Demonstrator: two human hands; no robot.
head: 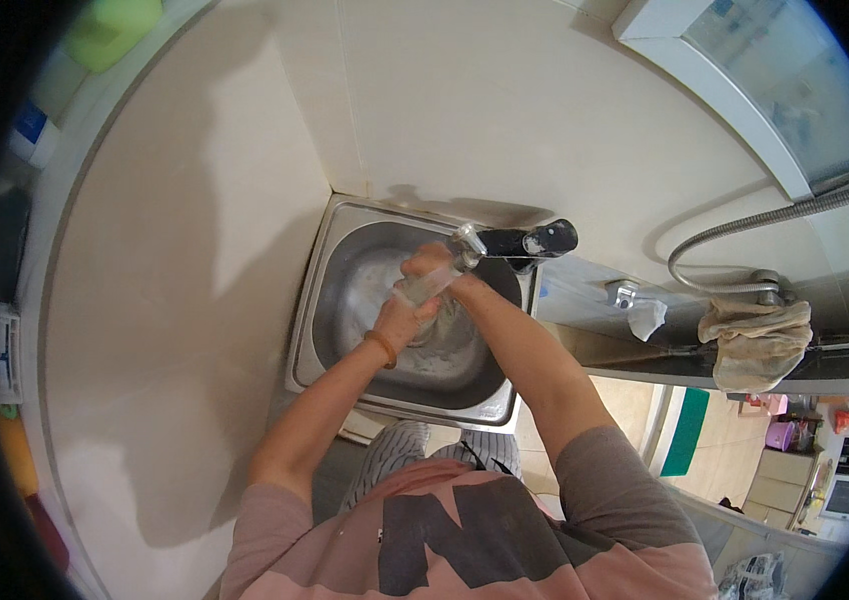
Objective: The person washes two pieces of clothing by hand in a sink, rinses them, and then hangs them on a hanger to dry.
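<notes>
Both hands are inside a stainless steel sink (pixel 304 330), beneath the faucet (pixel 518 241) with its black body and a clear spout attachment (pixel 467 246). Water (pixel 428 285) runs from the spout over my hands. My left hand (pixel 400 319), with an orange-brown band (pixel 382 348) at the wrist, lies lower and to the left. Just above it is my right hand (pixel 427 259), its fingers bent. The two hands are close together; the stream partly covers them, and whether anything is between them cannot be told. Some whitish foam lies on the basin floor.
Tiled walls rise behind and left of the sink. On the right, a beige cloth (pixel 758 341) hangs below a metal shower hose (pixel 732 229). A framed mirror or glass panel (pixel 799 97) is at upper right. A ledge (pixel 57 225) with bottles runs along the left edge.
</notes>
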